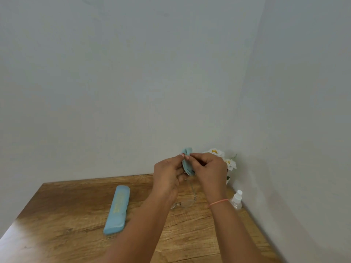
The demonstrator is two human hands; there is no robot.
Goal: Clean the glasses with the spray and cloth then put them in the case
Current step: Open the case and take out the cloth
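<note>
A wooden bench [76, 215] fills the lower part of the view. Its top is warm brown with dark grain running across it, and a bright patch of glare lies at its near left corner. Behind the bench rises a plain, matte, pale grey back wall [114, 82]. Along the bench's right edge stands a side wall [303, 111] of the same colour, meeting the back wall in a vertical corner above the bench's far right corner. In that corner sit white flowers [230, 164] with yellow centres and a few green leaves. The light is soft and even.
</note>
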